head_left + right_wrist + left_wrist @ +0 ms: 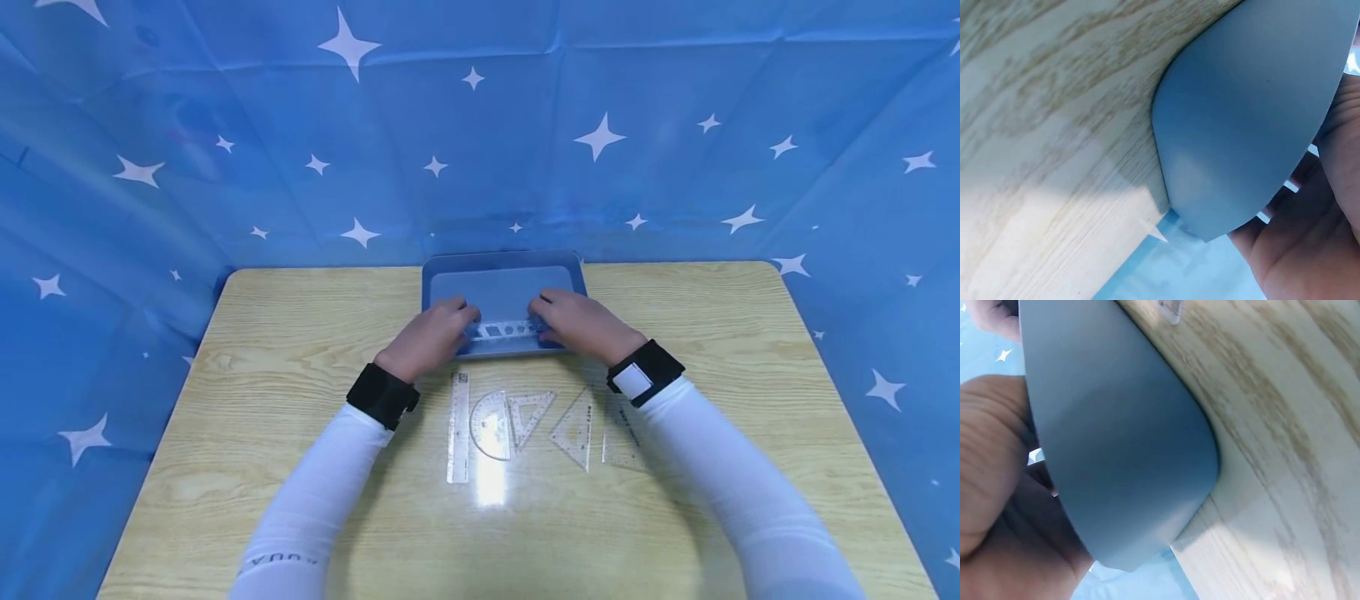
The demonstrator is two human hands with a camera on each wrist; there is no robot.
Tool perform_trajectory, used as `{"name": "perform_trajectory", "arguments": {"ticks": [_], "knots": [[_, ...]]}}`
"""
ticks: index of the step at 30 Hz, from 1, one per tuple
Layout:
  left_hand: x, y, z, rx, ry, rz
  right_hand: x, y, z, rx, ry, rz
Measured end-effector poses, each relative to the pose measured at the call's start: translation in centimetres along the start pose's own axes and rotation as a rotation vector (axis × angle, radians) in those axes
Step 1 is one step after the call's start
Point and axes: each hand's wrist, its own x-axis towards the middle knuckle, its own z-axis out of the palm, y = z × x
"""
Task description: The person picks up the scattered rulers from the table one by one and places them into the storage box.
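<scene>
From where I stand, I see a person's two hands at work over a blue tray (pixel 498 292) at the far edge of a wood-grained table (pixel 300 400). Between them, low inside the near part of the tray, lies a clear template ruler (pixel 504 330) with a row of cut-out shapes, running left to right along the near wall. The left hand (pixel 435 332) has its fingers curled and grips the ruler's left end; the right hand (pixel 581 323) does likewise at the right end, its fingertips bent over the strip. Both hands reach in across the near side of the tray, whose smooth outer wall fills much of each wrist view. Nearer on the table, well clear of the fingers, a row of transparent pieces is laid out: at the left a straight ruler (pixel 458 427) pointing near to far, then a round-edged protractor (pixel 491 425), a small set square (pixel 529 417) close against it, and a triangle (pixel 576 429) to the right. Farther right, another clear piece (pixel 621 435) lies partly hidden by the right forearm. Both arms wear white sleeves (pixel 315 500) and black wristbands (pixel 382 397). Behind everything hangs a blue curtain (pixel 480 158) with white stars.
</scene>
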Motion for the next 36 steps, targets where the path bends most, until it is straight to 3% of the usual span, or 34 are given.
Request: {"name": "perform_trajectory", "arguments": {"ticks": [5, 10, 28, 32, 36], "knots": [[1.1, -0.4, 0.4, -0.051, -0.112, -0.037, -0.3, 0.6, 0.3, 0.025, -0.061, 0.053], [1.3, -0.6, 0.8, -0.073, -0.164, -0.091, -0.4, 0.7, 0.5, 0.036, -0.078, 0.052], [1.5, -1.1, 1.7, -0.076, -0.154, -0.097, -0.4, 1.0, 0.7, 0.065, -0.095, 0.059], [1.4, -1.2, 1.8, -0.082, -0.14, -0.097, -0.4, 0.7, 0.6, 0.05, -0.02, 0.031], [1.0, -1.3, 1.5, -0.107, -0.075, -0.108, -0.1, -0.4, 0.3, 0.032, 0.112, -0.078]]}}
